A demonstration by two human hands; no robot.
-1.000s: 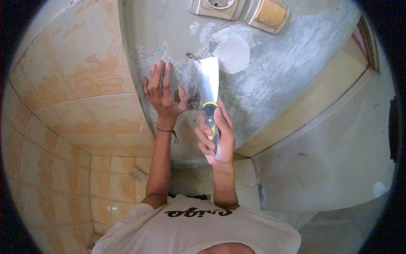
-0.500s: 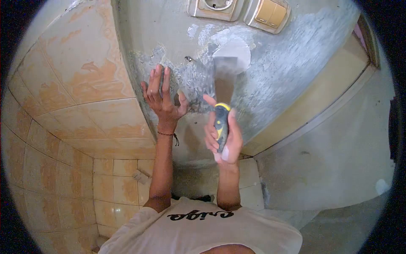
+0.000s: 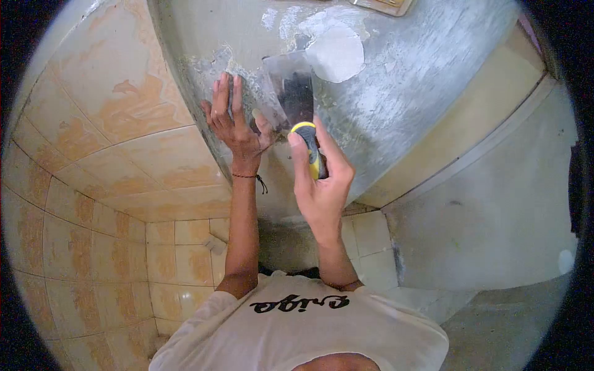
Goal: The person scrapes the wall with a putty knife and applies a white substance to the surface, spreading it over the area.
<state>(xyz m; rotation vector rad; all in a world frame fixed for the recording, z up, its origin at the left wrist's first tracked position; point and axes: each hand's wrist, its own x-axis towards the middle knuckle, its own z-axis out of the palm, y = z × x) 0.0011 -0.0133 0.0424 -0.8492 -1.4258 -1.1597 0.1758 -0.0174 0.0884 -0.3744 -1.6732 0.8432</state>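
My right hand [image 3: 325, 176] is wrapped round the black and yellow handle of a putty knife [image 3: 296, 93]. Its wide metal blade points up over the rough grey wall [image 3: 396, 111], with its top edge just left of a round white patch [image 3: 337, 52]. My left hand [image 3: 234, 120] rests against the wall to the left of the blade, fingers spread and pointing up. Around the left fingers the wall surface looks flaked and pitted. A dark cord bracelet [image 3: 247, 177] circles the left wrist.
Tiles with orange marbling [image 3: 117, 93] cover the wall on the left. A switch plate [image 3: 390, 5] is partly cut off at the top. Along the right runs a cream-coloured panel [image 3: 458, 120]. A small light piece [image 3: 215, 243] lies on the tiles below.
The putty knife has swung left and up, from below the white patch to its left side. My right hand has turned, and my left stays on the wall. The view has shifted.
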